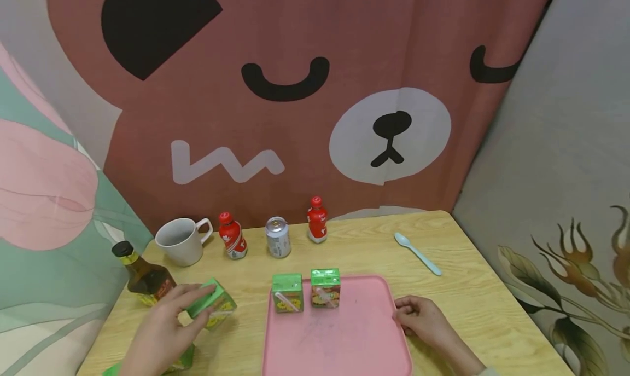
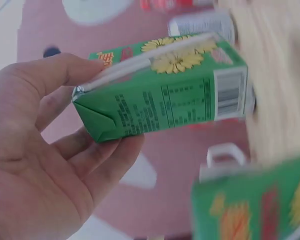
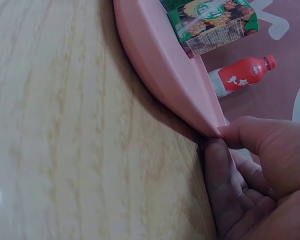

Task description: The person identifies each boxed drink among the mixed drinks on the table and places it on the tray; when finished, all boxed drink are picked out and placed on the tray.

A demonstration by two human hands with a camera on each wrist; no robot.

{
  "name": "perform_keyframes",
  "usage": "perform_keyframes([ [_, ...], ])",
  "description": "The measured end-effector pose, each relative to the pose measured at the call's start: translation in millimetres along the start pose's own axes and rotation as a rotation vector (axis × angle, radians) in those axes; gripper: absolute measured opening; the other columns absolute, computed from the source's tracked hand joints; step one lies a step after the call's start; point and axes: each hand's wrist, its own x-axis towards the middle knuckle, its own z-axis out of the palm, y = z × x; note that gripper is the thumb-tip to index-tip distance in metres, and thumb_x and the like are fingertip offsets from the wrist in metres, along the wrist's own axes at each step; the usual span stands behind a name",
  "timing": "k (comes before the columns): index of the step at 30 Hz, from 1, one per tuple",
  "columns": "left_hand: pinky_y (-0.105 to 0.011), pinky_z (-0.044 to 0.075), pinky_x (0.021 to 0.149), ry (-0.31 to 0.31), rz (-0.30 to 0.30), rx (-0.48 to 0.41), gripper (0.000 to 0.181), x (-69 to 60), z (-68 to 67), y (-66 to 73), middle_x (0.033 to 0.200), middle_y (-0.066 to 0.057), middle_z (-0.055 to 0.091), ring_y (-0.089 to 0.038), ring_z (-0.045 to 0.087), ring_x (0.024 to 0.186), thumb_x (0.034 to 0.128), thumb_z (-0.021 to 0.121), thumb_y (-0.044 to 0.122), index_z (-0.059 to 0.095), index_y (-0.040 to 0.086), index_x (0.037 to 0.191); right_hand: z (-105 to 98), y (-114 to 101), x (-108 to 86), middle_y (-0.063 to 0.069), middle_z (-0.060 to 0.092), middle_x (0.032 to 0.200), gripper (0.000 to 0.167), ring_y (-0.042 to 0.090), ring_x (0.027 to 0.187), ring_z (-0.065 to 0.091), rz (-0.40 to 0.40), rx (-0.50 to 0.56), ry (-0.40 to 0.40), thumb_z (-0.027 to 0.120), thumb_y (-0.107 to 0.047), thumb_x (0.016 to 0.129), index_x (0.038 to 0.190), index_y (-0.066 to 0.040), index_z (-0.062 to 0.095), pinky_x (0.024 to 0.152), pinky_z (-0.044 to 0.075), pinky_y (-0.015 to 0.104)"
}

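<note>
My left hand (image 1: pixel 164 327) grips a green drink carton (image 1: pixel 216 305) by its top end, left of the pink tray (image 1: pixel 339 343). In the left wrist view this juice box (image 2: pixel 160 90) shows yellow flowers, a barcode and a straw in a clear sleeve. The rim of the tray's right side is pinched between thumb and fingers of my right hand (image 1: pixel 425 321). Two more cartons stand upright near the tray's back left: one with yellow flowers (image 1: pixel 287 294), the other with a brownish picture (image 1: pixel 325 289). Below my left hand another green carton (image 1: pixel 186 358) is partly hidden.
Along the back stand a white mug (image 1: pixel 181 243), a red-capped bottle (image 1: pixel 232 236), a silver can (image 1: pixel 278 238) and another red bottle (image 1: pixel 317 221). A dark sauce bottle (image 1: pixel 147 275) is behind my left hand. A light-blue spoon (image 1: pixel 418 254) lies right of the tray.
</note>
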Motion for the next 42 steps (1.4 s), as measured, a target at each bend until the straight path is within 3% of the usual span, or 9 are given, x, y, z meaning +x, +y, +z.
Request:
perform_keyframes([
  [3,-0.042,0.057,0.078,-0.081,-0.062,-0.033,0.04,-4.9,16.4,14.2,0.113,0.007,0.066,-0.014,0.064,0.098,0.0827,0.086,0.016,0.076,0.027,0.12,0.9,-0.8,0.7,0.01,0.065,0.091,0.032,0.02,0.076,0.065,-0.003,0.004,-0.002,0.072,-0.003,0.092,0.118,0.012,0.062,0.063,0.059,0.033],
  [6,-0.039,0.057,0.075,-0.103,-0.109,-0.025,0.037,-11.2,33.8,19.6,0.109,0.011,0.065,-0.012,0.065,0.095,0.0831,0.086,0.022,0.076,0.031,0.117,2.0,-2.2,1.0,0.01,0.066,0.091,0.033,0.02,0.076,0.065,-0.004,0.011,-0.011,0.072,-0.004,0.092,0.118,0.013,0.062,0.063,0.059,0.033],
  [10,-0.033,0.054,0.066,-0.05,-0.094,0.005,0.034,-17.9,52.5,17.6,0.107,0.01,0.066,-0.011,0.065,0.09,0.0808,0.088,0.024,0.077,0.032,0.112,2.0,-3.7,0.1,0.01,0.065,0.09,0.033,0.02,0.075,0.065,0.005,0.014,-0.011,0.071,-0.004,0.092,0.118,0.013,0.062,0.063,0.059,0.033],
  [14,-0.037,0.056,0.07,0.006,-0.069,-0.006,0.033,-21.2,64.9,9.7,0.109,0.007,0.068,-0.015,0.067,0.094,0.0786,0.09,0.022,0.079,0.03,0.108,0.2,-4.3,-1.7,0.011,0.065,0.09,0.033,0.021,0.076,0.065,0.002,0.012,-0.003,0.072,-0.003,0.092,0.118,0.014,0.061,0.063,0.059,0.033],
  [21,-0.052,0.055,0.087,-0.035,-0.17,-0.193,0.032,-23.2,70.5,5.0,0.124,-0.001,0.065,-0.028,0.064,0.112,0.0868,0.084,0.022,0.076,0.024,0.118,-1.6,-1.3,-0.8,0.011,0.065,0.09,0.033,0.023,0.077,0.066,0.007,0.003,0.012,0.072,-0.004,0.092,0.119,0.013,0.062,0.064,0.059,0.033],
  [24,-0.051,0.055,0.086,0.001,-0.137,-0.222,0.038,-25.5,75.8,2.9,0.125,0.0,0.064,-0.027,0.063,0.112,0.0828,0.087,0.02,0.075,0.023,0.119,-2.2,-0.3,-1.0,0.011,0.065,0.09,0.034,0.023,0.077,0.066,0.012,0.005,0.01,0.071,-0.004,0.092,0.12,0.013,0.062,0.064,0.059,0.034],
  [29,-0.041,0.058,0.082,0.085,-0.037,-0.176,0.05,-26.7,86.2,-2.8,0.121,0.005,0.064,-0.018,0.064,0.105,0.0731,0.092,0.008,0.075,0.024,0.117,-3.7,0.9,-1.4,0.011,0.065,0.09,0.035,0.023,0.078,0.066,0.012,0.001,0.011,0.071,-0.003,0.091,0.12,0.014,0.062,0.064,0.059,0.034],
  [36,-0.037,0.058,0.082,0.114,-0.044,-0.175,0.045,-25.0,92.2,-6.4,0.117,0.011,0.063,-0.011,0.063,0.104,0.0755,0.091,0.007,0.076,0.027,0.113,-3.4,0.2,-1.6,0.011,0.065,0.09,0.035,0.021,0.077,0.066,0.0,0.016,-0.002,0.071,-0.003,0.091,0.12,0.015,0.061,0.064,0.059,0.033],
  [42,-0.033,0.058,0.077,0.149,0.021,-0.139,0.042,-24.9,88.9,-5.0,0.115,0.012,0.065,-0.009,0.065,0.099,0.0743,0.092,0.008,0.078,0.03,0.107,-1.2,-0.5,-1.5,0.011,0.065,0.091,0.035,0.022,0.077,0.066,-0.001,0.023,-0.007,0.072,-0.004,0.092,0.12,0.014,0.061,0.065,0.059,0.034],
])
